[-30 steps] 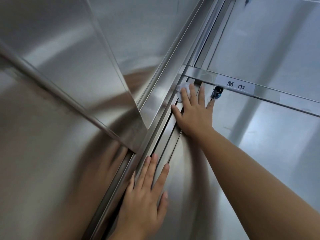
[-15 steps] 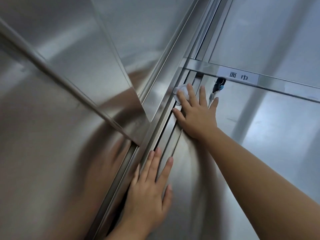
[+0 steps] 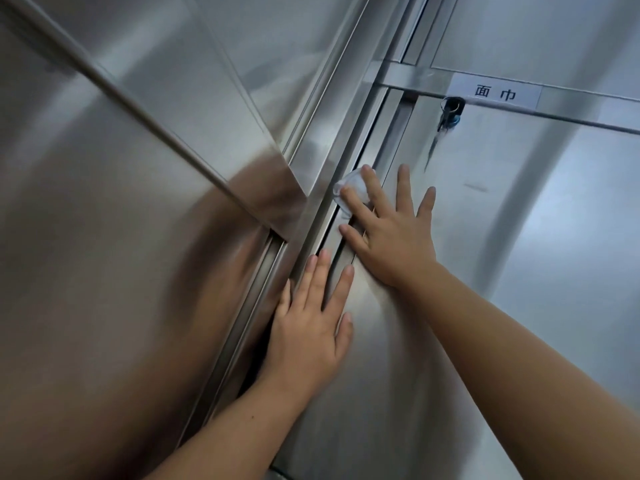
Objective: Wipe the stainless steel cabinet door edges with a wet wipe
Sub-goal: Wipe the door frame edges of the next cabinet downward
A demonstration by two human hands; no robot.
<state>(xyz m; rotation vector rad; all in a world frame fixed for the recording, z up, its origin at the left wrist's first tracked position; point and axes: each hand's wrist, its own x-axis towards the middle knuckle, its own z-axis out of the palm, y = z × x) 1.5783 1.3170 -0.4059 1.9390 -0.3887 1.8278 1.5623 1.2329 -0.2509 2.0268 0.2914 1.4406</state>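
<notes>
Where the head view looks steeply along a bank of stainless steel cabinets, the right hand (image 3: 391, 233) lies flat on the cabinet door (image 3: 502, 289). Its fingers (image 3: 403, 188) are straight and spread. The index and middle fingers press a small crumpled wet wipe (image 3: 349, 187) against the door edge (image 3: 384, 140), a narrow vertical channel beside the frame post (image 3: 339, 109). The thumb rests on the same channel just below the wipe.

The left hand (image 3: 308, 327) lies flat lower on the same door, fingers straight and slightly apart, their tips on the channel near the right thumb.

A horizontal rail (image 3: 588, 110) crosses above the door and carries a white label (image 3: 493, 93) with two dark characters. A key (image 3: 450, 110) sits in a lock just beneath the label's left end.

All surfaces are brushed steel. The blurred panels (image 3: 121, 202) to the left mirror the arms in warm tones.
</notes>
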